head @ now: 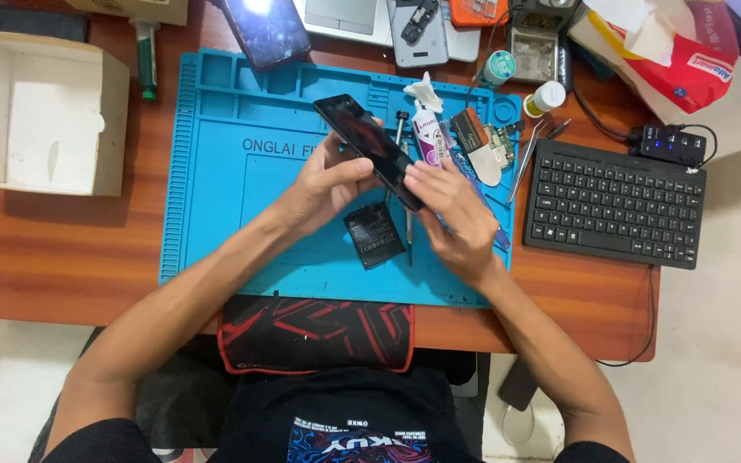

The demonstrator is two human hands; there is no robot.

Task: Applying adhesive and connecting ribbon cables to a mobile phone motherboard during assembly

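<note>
A red and black mouse pad (315, 334) hangs over the near edge of the wooden desk (62, 249). On the desk lies a blue repair mat (225, 206). A flat black phone battery (374, 235) rests on the mat, just under the hands. The left hand (323, 184) and the right hand (456, 214) both hold a black smartphone (369, 147) a little above the mat. The phone is tilted, and fingers curl around its sides. Next to the right hand sits a small white glue bottle (426, 133) and a pair of tweezers (525, 159). A black keyboard (615, 204) lies to the right. An open white box (40, 111) sits far left. Another phone (266, 30) lies at the back
</note>
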